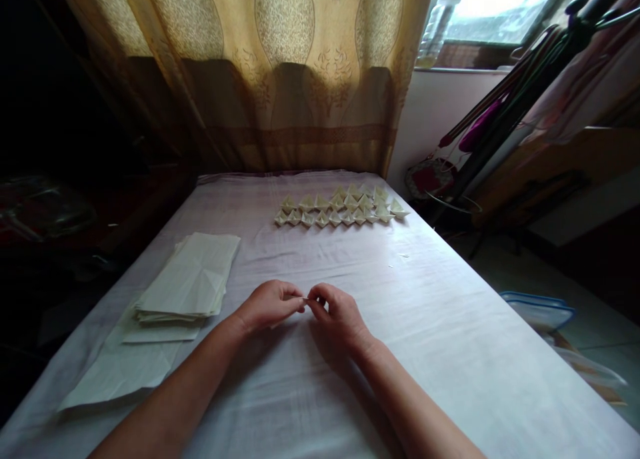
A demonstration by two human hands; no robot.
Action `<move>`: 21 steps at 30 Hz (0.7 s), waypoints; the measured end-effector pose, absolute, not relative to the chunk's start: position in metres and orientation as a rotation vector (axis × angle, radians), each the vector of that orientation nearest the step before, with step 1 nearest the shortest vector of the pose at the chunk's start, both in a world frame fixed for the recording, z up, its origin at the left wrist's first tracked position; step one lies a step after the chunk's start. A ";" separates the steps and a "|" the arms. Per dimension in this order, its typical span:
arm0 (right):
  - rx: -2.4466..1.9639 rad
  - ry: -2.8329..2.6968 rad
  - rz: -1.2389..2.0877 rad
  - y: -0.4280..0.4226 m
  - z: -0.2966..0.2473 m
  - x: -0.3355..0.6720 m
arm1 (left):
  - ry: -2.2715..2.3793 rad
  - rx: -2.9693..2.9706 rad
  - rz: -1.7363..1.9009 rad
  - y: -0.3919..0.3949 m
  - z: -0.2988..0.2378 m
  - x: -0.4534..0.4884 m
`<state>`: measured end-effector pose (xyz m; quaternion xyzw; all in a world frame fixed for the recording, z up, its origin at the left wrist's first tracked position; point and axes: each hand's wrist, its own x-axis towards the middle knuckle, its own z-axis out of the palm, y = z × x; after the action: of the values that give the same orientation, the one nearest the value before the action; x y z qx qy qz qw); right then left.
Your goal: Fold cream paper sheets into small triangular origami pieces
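Note:
My left hand (273, 304) and my right hand (337, 310) meet just above the middle of the cloth-covered table (450, 352). Between the fingertips, both pinch a small piece of paper (305, 301); only a pale sliver of it shows, the rest hidden by the fingers. To the left lies a stack of paper sheets (187, 279), with a larger creased sheet (125, 366) partly under it. Beyond my hands, several folded paper boats (335, 218) stand close together in rows.
Tiny paper scraps (403, 255) lie right of centre. A patterned curtain (285, 112) hangs behind the table's far edge. On the right stand a dark rack (515, 106) with hanging things and, lower down, blue-rimmed plastic containers (540, 310). A clear bottle (436, 32) stands on the window sill.

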<state>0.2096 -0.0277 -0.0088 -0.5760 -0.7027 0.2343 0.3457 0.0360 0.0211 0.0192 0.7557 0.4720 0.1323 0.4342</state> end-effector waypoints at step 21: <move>-1.273 -1.688 0.605 -0.028 -0.006 0.195 | 1.085 1.239 0.687 0.004 0.008 0.020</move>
<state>0.1952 -0.0282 -0.0055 -0.5157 -0.6839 0.2450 0.4541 0.0199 0.0044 0.0079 0.5407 0.4732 0.2995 0.6277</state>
